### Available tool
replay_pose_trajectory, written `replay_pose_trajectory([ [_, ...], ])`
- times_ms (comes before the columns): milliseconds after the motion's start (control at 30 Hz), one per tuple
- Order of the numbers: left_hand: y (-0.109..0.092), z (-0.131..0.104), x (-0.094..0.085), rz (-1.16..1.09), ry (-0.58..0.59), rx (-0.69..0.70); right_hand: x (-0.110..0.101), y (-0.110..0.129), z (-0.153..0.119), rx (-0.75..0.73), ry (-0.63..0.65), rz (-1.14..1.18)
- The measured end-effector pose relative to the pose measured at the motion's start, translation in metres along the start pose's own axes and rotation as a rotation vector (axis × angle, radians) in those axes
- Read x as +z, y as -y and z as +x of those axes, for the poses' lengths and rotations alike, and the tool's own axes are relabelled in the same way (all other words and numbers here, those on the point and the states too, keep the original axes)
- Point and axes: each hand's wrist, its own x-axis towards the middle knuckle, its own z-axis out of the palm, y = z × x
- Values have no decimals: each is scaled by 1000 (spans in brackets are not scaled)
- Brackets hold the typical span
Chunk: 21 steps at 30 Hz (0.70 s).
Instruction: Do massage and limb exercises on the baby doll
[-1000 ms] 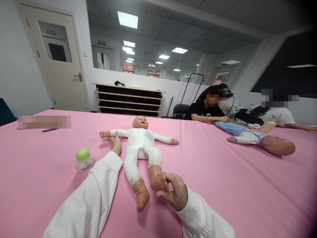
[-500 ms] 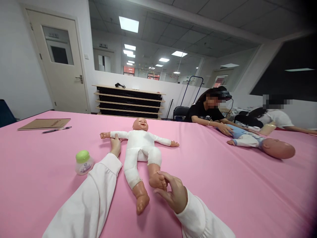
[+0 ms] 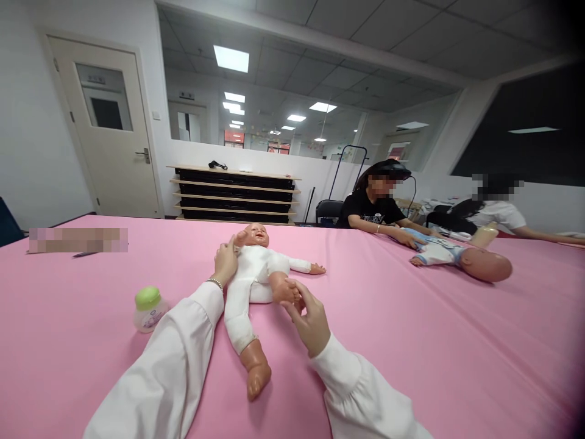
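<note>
A baby doll [image 3: 252, 263] with a white cloth body lies on its back, its head farthest from me. My left hand [image 3: 225, 266] is closed around the doll's arm on the left, which is bent up so that the doll's small hand is beside its head. In my right hand [image 3: 309, 316], between thumb and fingers, is the doll's foot [image 3: 284, 290]; that leg is raised and bent toward the belly. The other leg [image 3: 245, 326] lies stretched out toward me. To the left of my left sleeve stands a jar [image 3: 149, 311] with a green lid.
A pink cloth [image 3: 402, 353] covers the table. At the right, a co-worker [image 3: 377, 210] in black handles a second doll [image 3: 484, 263] in blue and white clothes. Another person [image 3: 498, 213] in white sits farther right. Something pixelated [image 3: 77, 239] lies at the far left.
My left hand has moved up and away from me, bending the doll's arm toward its head. My right hand has pushed the doll's foot upward, bending the leg more.
</note>
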Motion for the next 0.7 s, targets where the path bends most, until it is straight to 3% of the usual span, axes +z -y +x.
replay_pose_trajectory([
  [100, -15, -7, 10, 537, 194, 191, 17, -12, 16, 96, 57, 32],
  [233, -15, -11, 11, 728, 267, 230, 35, -25, 27, 152, 57, 19],
  [333, 3, -13, 3, 574, 212, 176, 32, -21, 23, 142, 46, -10],
  [400, 19, -15, -3, 332, 117, 108, 18, -10, 13, 103, 66, -21],
  [533, 43, -15, -13, -124, -80, -183, -20, 20, -27, -40, 139, -54],
  [633, 48, -12, -16, -166, -161, -285, -38, 32, -59, -124, 248, -111],
  [700, 48, -11, -17, -181, -215, -318, -41, 32, -75, -98, 322, -118],
])
